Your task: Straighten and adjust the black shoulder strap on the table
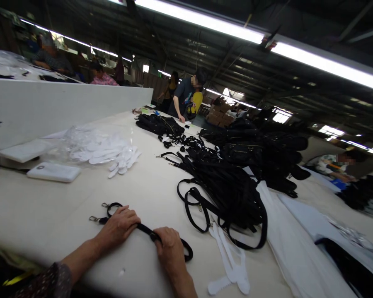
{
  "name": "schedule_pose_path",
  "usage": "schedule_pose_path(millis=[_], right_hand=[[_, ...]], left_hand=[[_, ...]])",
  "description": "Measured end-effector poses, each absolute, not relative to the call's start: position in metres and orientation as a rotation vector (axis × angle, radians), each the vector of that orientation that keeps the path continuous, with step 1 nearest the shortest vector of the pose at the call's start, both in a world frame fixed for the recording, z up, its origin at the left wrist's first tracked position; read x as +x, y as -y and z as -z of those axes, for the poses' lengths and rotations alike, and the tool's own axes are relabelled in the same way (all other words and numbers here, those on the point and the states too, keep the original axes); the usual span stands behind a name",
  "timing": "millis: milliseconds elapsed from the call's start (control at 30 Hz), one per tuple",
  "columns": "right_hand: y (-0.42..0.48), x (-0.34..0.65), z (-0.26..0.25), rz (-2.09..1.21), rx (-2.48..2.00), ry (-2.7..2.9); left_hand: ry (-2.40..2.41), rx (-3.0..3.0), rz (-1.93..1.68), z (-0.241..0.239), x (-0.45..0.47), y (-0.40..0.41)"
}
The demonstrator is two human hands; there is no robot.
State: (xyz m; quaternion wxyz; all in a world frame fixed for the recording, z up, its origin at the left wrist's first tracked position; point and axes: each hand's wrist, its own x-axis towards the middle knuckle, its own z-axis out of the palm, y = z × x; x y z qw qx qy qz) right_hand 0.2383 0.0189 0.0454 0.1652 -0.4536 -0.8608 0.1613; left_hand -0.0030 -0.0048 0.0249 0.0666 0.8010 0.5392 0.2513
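Note:
A black strap [145, 229] with metal clips at its left end lies on the cream table [65, 215] near the front edge. My left hand [119, 225] rests on it with fingers curled over the strap. My right hand [169, 248] grips the same strap further right, fingers closed around it near a buckle. The strap's far end loops out to the right of my right hand.
A big pile of black straps [226, 190] lies just right of my hands, with black bags [261, 149] behind. White gloves [112, 153] in clear plastic, a white power bank [53, 171] and white strips [231, 265] are nearby. A person [186, 97] leans over the table's far end.

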Motion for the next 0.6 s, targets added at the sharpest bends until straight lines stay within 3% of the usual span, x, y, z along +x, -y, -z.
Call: schedule_pose_path(millis=[300, 600], right_hand=[[-0.016, 0.263, -0.070, -0.402, -1.231, 2.350], [0.019, 0.274, -0.069, -0.564, -1.673, 2.128]], left_hand=[[-1.575, 2.405, -0.679, -0.022, 0.007, 0.021], [-1.530, 2.347, -0.720, -0.024, 0.032, 0.033]])
